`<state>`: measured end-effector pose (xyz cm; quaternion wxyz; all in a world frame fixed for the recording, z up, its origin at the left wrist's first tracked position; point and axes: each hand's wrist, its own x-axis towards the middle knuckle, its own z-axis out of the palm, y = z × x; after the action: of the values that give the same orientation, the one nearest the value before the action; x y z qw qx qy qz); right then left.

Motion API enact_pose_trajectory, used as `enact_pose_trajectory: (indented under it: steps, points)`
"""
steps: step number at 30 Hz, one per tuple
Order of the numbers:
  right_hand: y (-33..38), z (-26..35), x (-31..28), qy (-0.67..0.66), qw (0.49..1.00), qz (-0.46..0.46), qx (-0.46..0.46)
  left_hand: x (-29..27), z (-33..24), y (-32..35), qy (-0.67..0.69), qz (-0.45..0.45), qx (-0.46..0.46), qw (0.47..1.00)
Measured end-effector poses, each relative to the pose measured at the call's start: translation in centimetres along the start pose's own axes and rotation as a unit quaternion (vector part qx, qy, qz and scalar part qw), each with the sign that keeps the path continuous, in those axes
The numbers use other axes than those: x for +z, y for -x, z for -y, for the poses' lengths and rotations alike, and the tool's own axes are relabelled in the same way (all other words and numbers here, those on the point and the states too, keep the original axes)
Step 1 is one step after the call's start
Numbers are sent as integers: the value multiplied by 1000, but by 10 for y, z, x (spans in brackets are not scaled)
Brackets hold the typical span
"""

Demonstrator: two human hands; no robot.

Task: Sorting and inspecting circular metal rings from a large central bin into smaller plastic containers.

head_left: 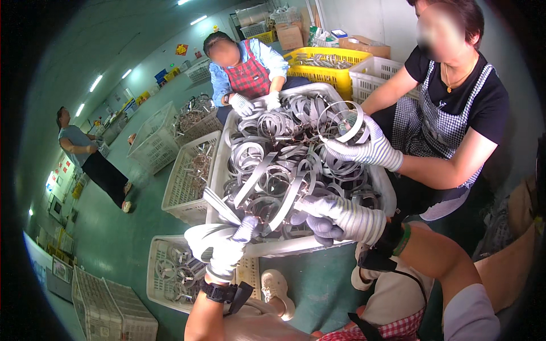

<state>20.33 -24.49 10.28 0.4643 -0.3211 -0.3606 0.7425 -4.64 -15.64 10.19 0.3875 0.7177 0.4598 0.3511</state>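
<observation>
My left hand (227, 253), in a white glove with grey fingertips, is closed round several loops of flat metal hose clamps (206, 234). Some of their bands stick up beyond the fingers. My right hand (347, 219), in a striped glove with dark grey fingertips, is curled over the near side of a large white tub (296, 248). Its fingers pinch beside a curved metal band (290, 199); the exact contact is partly hidden. Tangled hose clamps (273, 179) fill the tub, most coiled into rings.
At right, a co-worker's gloved hand (369, 145) holds up a large open ring clamp (354, 122). Another co-worker's gloved hands (243, 104) rest at the tub's far rim. White crates (181, 199) of metal parts stand left; a yellow crate (347, 77) stands behind. A third person (85, 150) stands far left.
</observation>
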Motion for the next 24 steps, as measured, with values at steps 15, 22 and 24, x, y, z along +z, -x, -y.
enact_pose_trajectory:
  steps: [15,22,24]
  points:
    - [-13,-18,-11,84,977,-163,-108,20,-6,8,193,-45,90,976]
    - [3,-6,6,92,995,-35,-14,1,28,-1,-86,19,101,991]
    - [1,-9,1,58,998,-37,-13,12,16,1,30,-9,103,994]
